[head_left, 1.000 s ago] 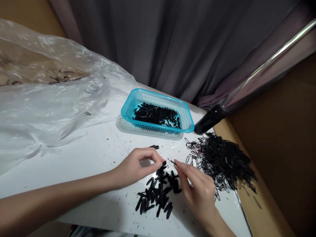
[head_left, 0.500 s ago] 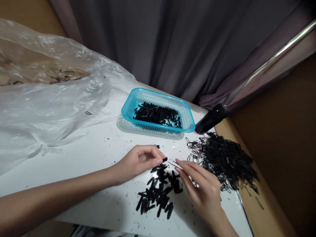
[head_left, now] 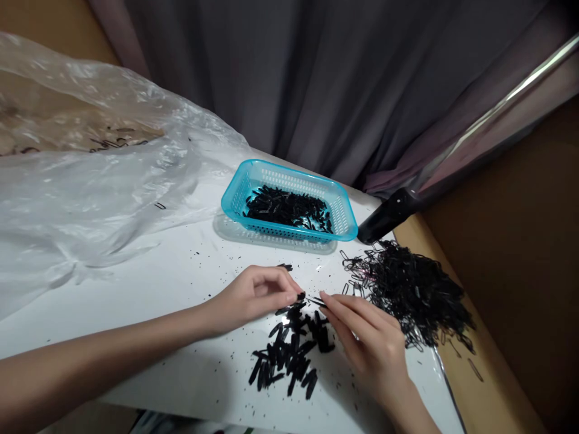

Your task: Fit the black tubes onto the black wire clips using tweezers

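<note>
Above the middle of the white table, my left hand (head_left: 262, 296) pinches a small dark black piece (head_left: 301, 296) between thumb and fingertips. Facing it from the right, my right hand (head_left: 368, 334) is closed on a thin black wire loop (head_left: 315, 301), whose end reaches to the black piece. Whether the two touch I cannot tell. Below the fingertips lies a loose spread of short, flat black strips (head_left: 289, 355). To the right of my right hand is a large heap of black wire loops (head_left: 411, 292).
A blue plastic basket (head_left: 289, 166) holding many black strips stands behind the hands. Crumpled clear plastic sheeting (head_left: 99, 187) covers the left side. A black-handled pole (head_left: 389, 216) leans beside the basket. Tiny black crumbs dot the white tabletop (head_left: 181, 392). A dark curtain hangs behind.
My right hand's fingertips have closed together, and the wire loop now reaches closer to the black piece. My left hand has stayed almost in place.
</note>
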`<state>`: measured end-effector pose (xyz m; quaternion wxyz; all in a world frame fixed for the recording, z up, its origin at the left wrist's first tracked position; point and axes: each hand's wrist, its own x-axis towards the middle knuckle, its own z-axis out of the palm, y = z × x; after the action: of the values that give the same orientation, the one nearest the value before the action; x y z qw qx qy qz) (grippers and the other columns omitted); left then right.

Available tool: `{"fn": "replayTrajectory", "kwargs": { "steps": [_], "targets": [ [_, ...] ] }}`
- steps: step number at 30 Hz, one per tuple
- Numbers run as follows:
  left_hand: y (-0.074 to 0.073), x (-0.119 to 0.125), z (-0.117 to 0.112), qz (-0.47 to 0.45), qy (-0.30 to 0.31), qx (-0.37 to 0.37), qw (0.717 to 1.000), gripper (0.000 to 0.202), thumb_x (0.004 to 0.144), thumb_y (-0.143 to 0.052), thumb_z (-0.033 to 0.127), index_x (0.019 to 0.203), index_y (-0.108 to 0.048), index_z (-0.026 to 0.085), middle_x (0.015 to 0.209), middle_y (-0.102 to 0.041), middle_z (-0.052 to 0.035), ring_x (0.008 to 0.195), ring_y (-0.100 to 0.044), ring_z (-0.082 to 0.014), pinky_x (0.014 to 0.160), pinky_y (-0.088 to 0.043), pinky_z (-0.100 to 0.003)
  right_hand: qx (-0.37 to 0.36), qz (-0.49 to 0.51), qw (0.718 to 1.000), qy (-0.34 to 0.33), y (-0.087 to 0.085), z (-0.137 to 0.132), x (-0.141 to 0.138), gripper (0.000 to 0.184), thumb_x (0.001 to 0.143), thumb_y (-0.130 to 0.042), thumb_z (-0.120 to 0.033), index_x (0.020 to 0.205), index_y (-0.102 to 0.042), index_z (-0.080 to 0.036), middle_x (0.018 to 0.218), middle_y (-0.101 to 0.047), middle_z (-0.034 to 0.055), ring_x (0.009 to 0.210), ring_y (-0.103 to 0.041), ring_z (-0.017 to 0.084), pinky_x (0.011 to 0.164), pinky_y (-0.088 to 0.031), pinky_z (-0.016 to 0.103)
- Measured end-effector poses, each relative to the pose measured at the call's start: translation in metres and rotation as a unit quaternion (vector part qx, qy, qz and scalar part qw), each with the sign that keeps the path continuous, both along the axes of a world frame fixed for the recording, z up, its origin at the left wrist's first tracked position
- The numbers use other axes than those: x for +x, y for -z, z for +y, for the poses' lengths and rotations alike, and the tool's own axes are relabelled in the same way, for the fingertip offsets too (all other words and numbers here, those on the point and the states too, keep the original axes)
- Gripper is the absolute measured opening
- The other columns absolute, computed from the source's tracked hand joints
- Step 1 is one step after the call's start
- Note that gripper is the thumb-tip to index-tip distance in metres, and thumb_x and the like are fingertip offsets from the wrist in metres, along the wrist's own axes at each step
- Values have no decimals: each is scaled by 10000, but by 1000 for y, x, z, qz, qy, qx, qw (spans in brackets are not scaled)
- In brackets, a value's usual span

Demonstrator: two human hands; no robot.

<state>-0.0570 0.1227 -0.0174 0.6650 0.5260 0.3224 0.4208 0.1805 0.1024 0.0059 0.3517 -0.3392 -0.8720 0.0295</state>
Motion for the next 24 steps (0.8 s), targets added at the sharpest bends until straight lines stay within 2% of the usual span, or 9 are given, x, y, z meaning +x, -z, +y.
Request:
{"fn": "replayTrajectory", "kwargs": {
  "steps": [8,24],
  "targets": [
    [-2,-1,2,-9,29,-62,998,239,776,-815,326,692,-679,148,878,-682,-42,819,-597,-140,774,-446,-240,-12,-10,1000,-25,-5,3,3,252,959,-617,-93,1187,-689,-172,950,-758,62,777,-689,146,660,-558,270],
    [0,-1,3,2,27,-37,999,203,773,-808,281,685,-681,148,832,-677,-30,799,-595,-132,761,-445,-233,6,-30,999,-32,-4,4,8,333,905,-658,-25,1209,-677,-160,970,-756,61,762,-652,154,646,-535,295]
  ]
}}
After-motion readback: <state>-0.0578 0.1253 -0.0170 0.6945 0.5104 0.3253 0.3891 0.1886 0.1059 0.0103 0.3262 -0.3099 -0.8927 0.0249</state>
